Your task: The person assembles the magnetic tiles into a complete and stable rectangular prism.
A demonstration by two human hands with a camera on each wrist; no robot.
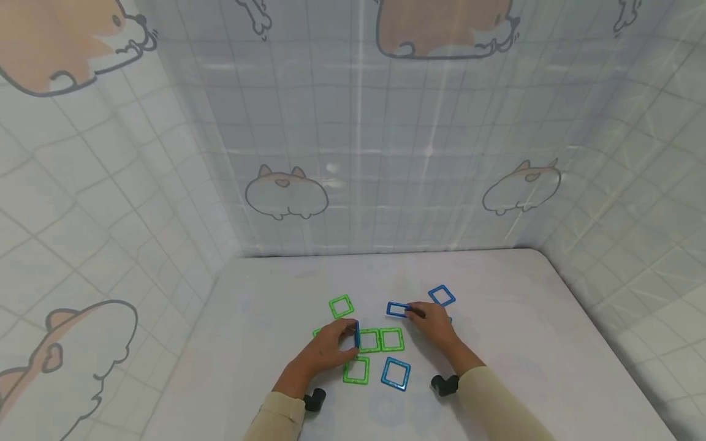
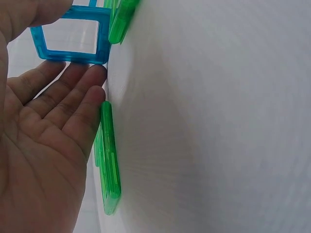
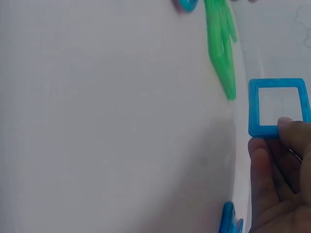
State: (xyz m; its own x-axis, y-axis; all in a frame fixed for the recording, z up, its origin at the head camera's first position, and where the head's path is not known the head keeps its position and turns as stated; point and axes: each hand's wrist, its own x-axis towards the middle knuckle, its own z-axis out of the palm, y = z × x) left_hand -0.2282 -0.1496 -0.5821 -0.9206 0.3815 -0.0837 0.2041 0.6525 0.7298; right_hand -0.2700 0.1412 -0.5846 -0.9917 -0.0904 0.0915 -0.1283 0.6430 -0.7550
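My left hand [image 1: 324, 349] pinches a blue square magnetic tile [image 1: 357, 335] between thumb and fingers. That tile stands upright on edge, beside a row of green square tiles [image 1: 391, 350] lying flat. In the left wrist view, the fingertips meet the lower edge of the blue frame [image 2: 103, 36]. Off to the right, my right hand [image 1: 436, 324] grips a second blue square tile [image 1: 388, 309] by one edge, thumb against its frame. The right wrist view shows this tile [image 3: 254, 107] raised above the table. A green tile [image 1: 355, 383] lies just in front of the left hand.
Around the hands on the white table [image 1: 265, 282] lie a green tile [image 1: 332, 310] at the back, a blue tile [image 1: 385, 370] in front and another blue tile [image 1: 436, 299] at back right. Each hand partly covers one more tile. A patterned curtain [image 1: 353, 122] encloses the table.
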